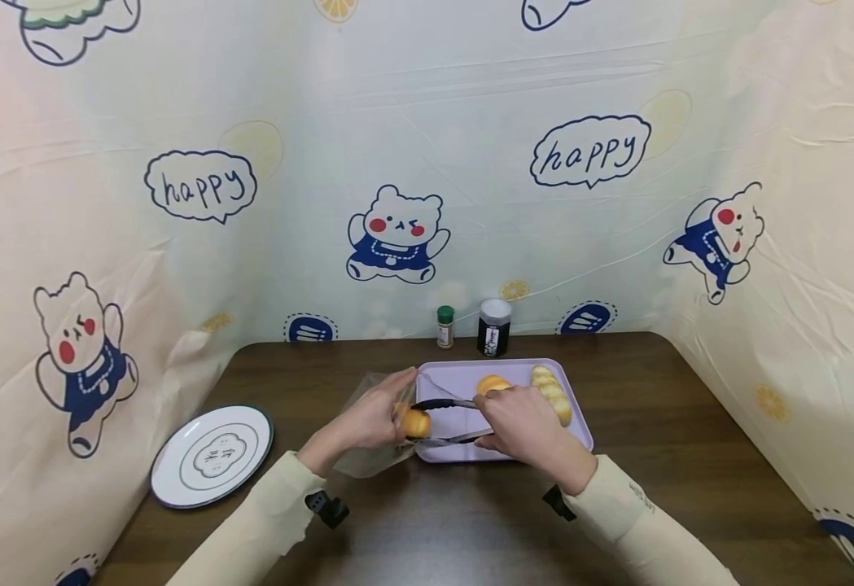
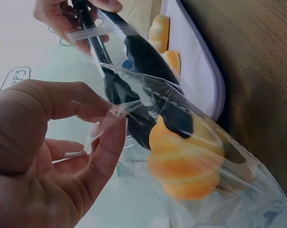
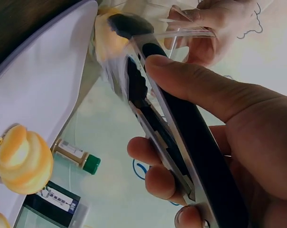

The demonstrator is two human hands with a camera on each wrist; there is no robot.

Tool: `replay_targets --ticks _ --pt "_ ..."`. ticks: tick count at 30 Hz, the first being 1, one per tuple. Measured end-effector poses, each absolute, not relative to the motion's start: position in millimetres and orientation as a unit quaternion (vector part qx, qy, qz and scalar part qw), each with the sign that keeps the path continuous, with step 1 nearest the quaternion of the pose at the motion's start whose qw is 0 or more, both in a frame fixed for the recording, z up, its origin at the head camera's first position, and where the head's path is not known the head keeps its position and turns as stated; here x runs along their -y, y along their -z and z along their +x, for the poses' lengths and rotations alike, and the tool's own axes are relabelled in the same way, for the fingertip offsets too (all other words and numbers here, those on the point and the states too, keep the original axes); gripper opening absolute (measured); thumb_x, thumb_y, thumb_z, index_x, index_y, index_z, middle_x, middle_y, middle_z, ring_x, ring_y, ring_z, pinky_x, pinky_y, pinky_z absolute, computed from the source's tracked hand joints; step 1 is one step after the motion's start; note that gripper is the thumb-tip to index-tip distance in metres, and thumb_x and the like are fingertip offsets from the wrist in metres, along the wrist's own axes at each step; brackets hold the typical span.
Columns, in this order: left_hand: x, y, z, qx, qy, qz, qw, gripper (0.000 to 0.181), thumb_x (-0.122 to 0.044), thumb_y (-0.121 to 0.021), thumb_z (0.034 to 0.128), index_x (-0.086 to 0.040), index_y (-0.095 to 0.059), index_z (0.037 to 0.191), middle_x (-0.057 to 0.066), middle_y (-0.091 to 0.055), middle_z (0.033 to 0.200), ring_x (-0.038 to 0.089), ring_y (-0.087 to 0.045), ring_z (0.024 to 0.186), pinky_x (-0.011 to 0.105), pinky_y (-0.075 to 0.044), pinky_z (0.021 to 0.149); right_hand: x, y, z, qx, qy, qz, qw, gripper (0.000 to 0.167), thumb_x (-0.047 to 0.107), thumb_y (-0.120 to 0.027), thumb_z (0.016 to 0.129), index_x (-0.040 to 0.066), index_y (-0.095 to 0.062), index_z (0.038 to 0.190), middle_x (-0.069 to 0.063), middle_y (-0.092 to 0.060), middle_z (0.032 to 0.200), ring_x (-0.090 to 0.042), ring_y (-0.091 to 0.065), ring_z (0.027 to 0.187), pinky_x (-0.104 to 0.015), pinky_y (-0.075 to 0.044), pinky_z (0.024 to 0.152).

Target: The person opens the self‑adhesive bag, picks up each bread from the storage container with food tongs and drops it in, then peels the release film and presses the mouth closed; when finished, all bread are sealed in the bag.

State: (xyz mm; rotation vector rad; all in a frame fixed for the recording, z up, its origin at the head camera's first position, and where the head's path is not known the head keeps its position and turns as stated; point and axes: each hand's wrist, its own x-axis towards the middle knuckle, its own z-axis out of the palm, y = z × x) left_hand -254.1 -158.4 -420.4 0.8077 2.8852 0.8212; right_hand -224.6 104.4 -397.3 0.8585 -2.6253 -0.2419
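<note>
- Pinching the edge of a clear bag (image 1: 366, 465) between thumb and fingertip, the person's left hand (image 1: 371, 413) is holding the film up, probably so that its mouth is standing apart around the tongs (image 3: 193, 142).
- The right hand (image 1: 532, 427) is gripping those tongs, thumb lying along one arm and fingers curling about the other; such a hold is likely giving control over how far the arms are spreading.
- The tongs' two arms are standing apart, their dark tips reaching inside the bag. Whether they are pressing on anything, I cannot tell.
- A golden bread roll (image 2: 186, 166) is sitting within the film, just past the left fingertips and at the tips of the tongs, well away from the right hand's own fingers. One tip is overlapping it in the left wrist view.
- A second roll (image 1: 495, 382) and a braided loaf (image 1: 553, 396) are resting on the lilac tray (image 1: 463, 376), beyond the right hand, seemingly kept within easy reach of the tongs.
- Off to the left, a white plate (image 1: 185, 443) is lying well apart.
</note>
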Motion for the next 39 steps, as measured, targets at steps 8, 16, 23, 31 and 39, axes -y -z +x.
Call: replay_targets --ticks 8,16,23,31,39 --pt "158.7 420.7 -252.9 -0.906 -0.323 0.266 0.061 0.095 0.004 -0.069 0.0721 -0.008 -0.028 0.157 0.014 -0.037 0.158 0.004 -0.052 0.059 0.022 -0.046 0.053 -102.6 398.8 -224.1 0.929 0.07 0.311 0.188 0.047 0.059 -0.082 0.071 0.021 -0.069 0.095 0.006 -0.067 0.075 -0.017 -0.058 0.055 -0.032 -0.036 0.041" --pt "148.4 414.9 -246.9 -0.898 -0.326 0.284 0.085 0.095 -0.001 -0.07 0.0741 -0.012 -0.027 0.158 0.016 -0.047 0.143 0.004 -0.055 0.057 0.023 -0.048 0.055 -96.0 404.6 -225.2 0.923 0.054 0.318 0.211 0.049 0.059 -0.082 0.071 0.019 -0.069 0.097 0.005 -0.068 0.077 -0.018 -0.061 0.058 -0.033 -0.038 0.041" --pt "140.8 413.9 -243.9 -0.913 -0.309 0.253 0.082 0.097 -0.006 -0.077 0.0735 -0.019 -0.031 0.157 0.011 -0.041 0.152 0.006 -0.057 0.059 0.026 -0.049 0.052 -90.4 407.4 -224.3 0.926 0.046 0.311 0.208 0.049 0.057 -0.082 0.072 0.017 -0.07 0.097 0.004 -0.067 0.074 -0.016 -0.057 0.055 -0.031 -0.036 0.04" --pt "140.5 414.8 -243.7 -0.913 -0.313 0.245 0.092 0.1 -0.003 -0.077 0.072 -0.016 -0.028 0.158 0.014 -0.032 0.161 0.007 -0.055 0.058 0.026 -0.049 0.052 -88.4 407.6 -222.9 0.932 0.019 0.312 0.184 0.05 0.059 -0.08 0.074 0.019 -0.073 0.103 0.005 -0.069 0.076 -0.012 -0.055 0.055 -0.028 -0.038 0.043" --pt "138.4 414.9 -242.9 -0.908 -0.315 0.261 0.087 0.098 -0.005 -0.077 0.0729 -0.014 -0.029 0.158 0.015 -0.034 0.159 0.006 -0.055 0.057 0.024 -0.05 0.054 -87.0 412.9 -223.6 0.941 0.004 0.294 0.169 0.051 0.058 -0.08 0.075 0.018 -0.073 0.106 0.006 -0.068 0.075 -0.012 -0.054 0.055 -0.028 -0.038 0.043"
